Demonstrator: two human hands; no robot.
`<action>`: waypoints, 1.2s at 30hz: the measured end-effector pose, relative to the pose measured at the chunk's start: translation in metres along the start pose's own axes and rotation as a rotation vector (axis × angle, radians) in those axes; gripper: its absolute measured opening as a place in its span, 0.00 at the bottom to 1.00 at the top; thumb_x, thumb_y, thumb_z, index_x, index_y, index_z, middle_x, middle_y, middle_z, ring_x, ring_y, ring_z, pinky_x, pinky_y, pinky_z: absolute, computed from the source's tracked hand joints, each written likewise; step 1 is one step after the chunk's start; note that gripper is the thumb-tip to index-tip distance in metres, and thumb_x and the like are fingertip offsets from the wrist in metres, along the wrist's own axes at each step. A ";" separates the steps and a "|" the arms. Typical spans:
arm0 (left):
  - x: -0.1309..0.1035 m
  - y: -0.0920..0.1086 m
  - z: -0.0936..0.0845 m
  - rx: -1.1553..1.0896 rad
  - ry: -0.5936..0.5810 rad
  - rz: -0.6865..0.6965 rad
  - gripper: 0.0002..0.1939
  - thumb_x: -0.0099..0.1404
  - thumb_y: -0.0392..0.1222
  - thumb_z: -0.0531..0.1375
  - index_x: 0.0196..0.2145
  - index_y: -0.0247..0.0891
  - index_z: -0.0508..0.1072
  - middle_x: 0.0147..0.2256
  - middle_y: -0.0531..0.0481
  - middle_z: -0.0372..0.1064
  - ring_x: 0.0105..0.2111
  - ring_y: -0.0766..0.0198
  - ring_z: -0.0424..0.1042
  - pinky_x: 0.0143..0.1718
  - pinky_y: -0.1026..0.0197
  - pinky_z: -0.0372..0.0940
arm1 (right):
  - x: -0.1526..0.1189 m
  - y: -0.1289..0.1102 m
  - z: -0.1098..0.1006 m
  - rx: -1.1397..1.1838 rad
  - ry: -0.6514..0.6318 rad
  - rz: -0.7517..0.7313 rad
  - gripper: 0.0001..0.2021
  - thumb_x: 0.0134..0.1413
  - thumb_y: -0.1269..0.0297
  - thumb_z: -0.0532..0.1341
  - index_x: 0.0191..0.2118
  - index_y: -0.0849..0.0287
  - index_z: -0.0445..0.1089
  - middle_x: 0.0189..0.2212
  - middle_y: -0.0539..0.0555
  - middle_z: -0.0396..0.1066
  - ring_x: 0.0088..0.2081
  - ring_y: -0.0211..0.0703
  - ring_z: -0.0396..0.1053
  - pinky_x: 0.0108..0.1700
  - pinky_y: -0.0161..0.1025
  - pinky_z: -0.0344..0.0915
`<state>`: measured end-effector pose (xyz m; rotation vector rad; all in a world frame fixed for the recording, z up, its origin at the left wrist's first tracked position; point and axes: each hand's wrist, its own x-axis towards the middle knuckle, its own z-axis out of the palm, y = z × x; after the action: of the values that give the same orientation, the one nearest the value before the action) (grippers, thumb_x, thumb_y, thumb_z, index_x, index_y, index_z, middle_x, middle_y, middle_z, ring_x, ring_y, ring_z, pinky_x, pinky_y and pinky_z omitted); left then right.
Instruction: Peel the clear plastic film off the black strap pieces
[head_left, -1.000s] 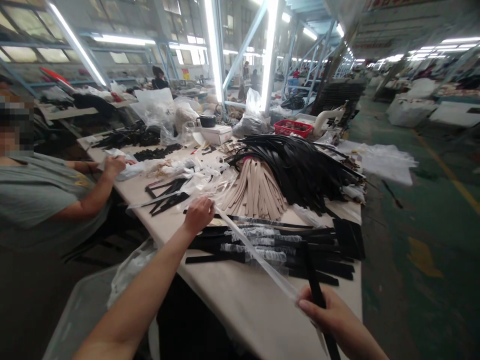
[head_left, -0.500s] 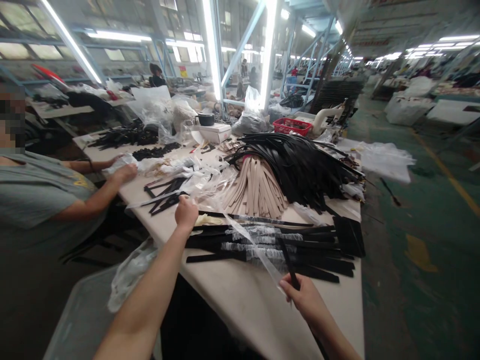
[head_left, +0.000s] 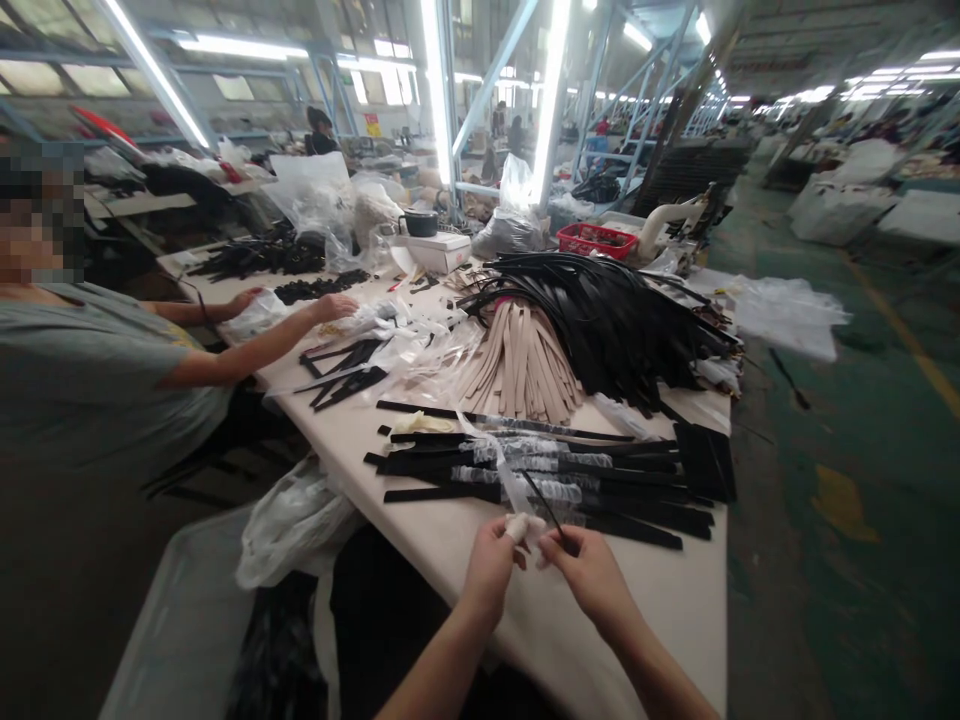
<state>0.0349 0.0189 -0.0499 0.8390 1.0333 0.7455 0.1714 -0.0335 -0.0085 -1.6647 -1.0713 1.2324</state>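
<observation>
Close together over the table's near edge, both hands work at a clear plastic strip. My left hand is closed on it, and something white covers a fingertip there. My right hand pinches a narrow black strap, whose end points up and left; some plastic shows at its fingertips. Just beyond the hands lies a row of black straps, with crinkled clear plastic wrapped round their middles. The far end of the plastic strip rests across that row.
Behind the row are a fan of beige strips and a large heap of black straps. A red basket stands farther back. At left, a co-worker's arm reaches over the table. A plastic bin sits below the edge.
My left hand has come down and right, close to my right hand, and the stretched plastic strip is now gathered between them. The co-worker's nearer hand has reached farther over the table.
</observation>
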 end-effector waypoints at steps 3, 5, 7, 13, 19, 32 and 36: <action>0.002 0.010 -0.003 -0.129 0.079 0.021 0.18 0.58 0.53 0.62 0.36 0.34 0.79 0.34 0.42 0.75 0.28 0.63 0.69 0.24 0.65 0.60 | 0.003 0.001 0.003 0.001 0.018 -0.008 0.20 0.54 0.46 0.63 0.29 0.62 0.76 0.26 0.53 0.76 0.31 0.46 0.70 0.36 0.37 0.61; -0.001 0.010 -0.002 -0.148 0.025 -0.023 0.19 0.57 0.52 0.64 0.39 0.34 0.79 0.36 0.42 0.76 0.30 0.62 0.70 0.25 0.64 0.62 | 0.006 0.002 0.005 0.013 0.039 -0.028 0.20 0.54 0.47 0.63 0.31 0.62 0.76 0.27 0.54 0.76 0.31 0.46 0.70 0.36 0.37 0.62; -0.004 0.008 -0.001 -0.100 -0.049 -0.080 0.20 0.53 0.49 0.68 0.39 0.33 0.80 0.34 0.41 0.76 0.29 0.62 0.70 0.25 0.64 0.63 | 0.008 0.002 0.005 0.005 0.061 -0.044 0.20 0.55 0.47 0.62 0.31 0.62 0.76 0.28 0.55 0.76 0.31 0.46 0.70 0.35 0.37 0.63; 0.001 0.016 -0.008 -0.169 0.091 -0.036 0.18 0.51 0.48 0.71 0.35 0.31 0.81 0.31 0.42 0.75 0.29 0.64 0.69 0.27 0.66 0.62 | -0.002 0.005 0.002 0.098 0.055 -0.043 0.23 0.60 0.43 0.55 0.39 0.60 0.72 0.24 0.52 0.72 0.25 0.39 0.66 0.27 0.33 0.60; 0.019 0.032 -0.007 -0.442 0.240 0.006 0.16 0.47 0.45 0.74 0.28 0.32 0.77 0.27 0.48 0.72 0.26 0.68 0.69 0.30 0.66 0.64 | -0.033 0.016 0.007 0.211 -0.137 0.098 0.26 0.65 0.42 0.47 0.40 0.62 0.67 0.16 0.49 0.69 0.12 0.32 0.56 0.15 0.30 0.48; 0.027 0.042 0.011 -0.496 0.305 0.081 0.18 0.48 0.45 0.74 0.33 0.32 0.77 0.31 0.45 0.76 0.30 0.64 0.74 0.34 0.63 0.68 | -0.043 0.010 0.020 0.038 -0.022 0.069 0.23 0.66 0.45 0.47 0.41 0.61 0.68 0.18 0.51 0.73 0.12 0.34 0.60 0.15 0.29 0.52; 0.012 0.035 0.016 -0.425 0.215 0.056 0.18 0.50 0.45 0.73 0.36 0.32 0.78 0.33 0.44 0.77 0.32 0.62 0.75 0.37 0.60 0.70 | -0.036 0.008 0.020 0.057 -0.042 0.070 0.23 0.66 0.45 0.47 0.41 0.61 0.68 0.18 0.51 0.73 0.12 0.33 0.60 0.14 0.29 0.52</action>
<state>0.0496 0.0422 -0.0205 0.4282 0.9936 1.0757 0.1472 -0.0677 -0.0089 -1.6519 -1.0013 1.3358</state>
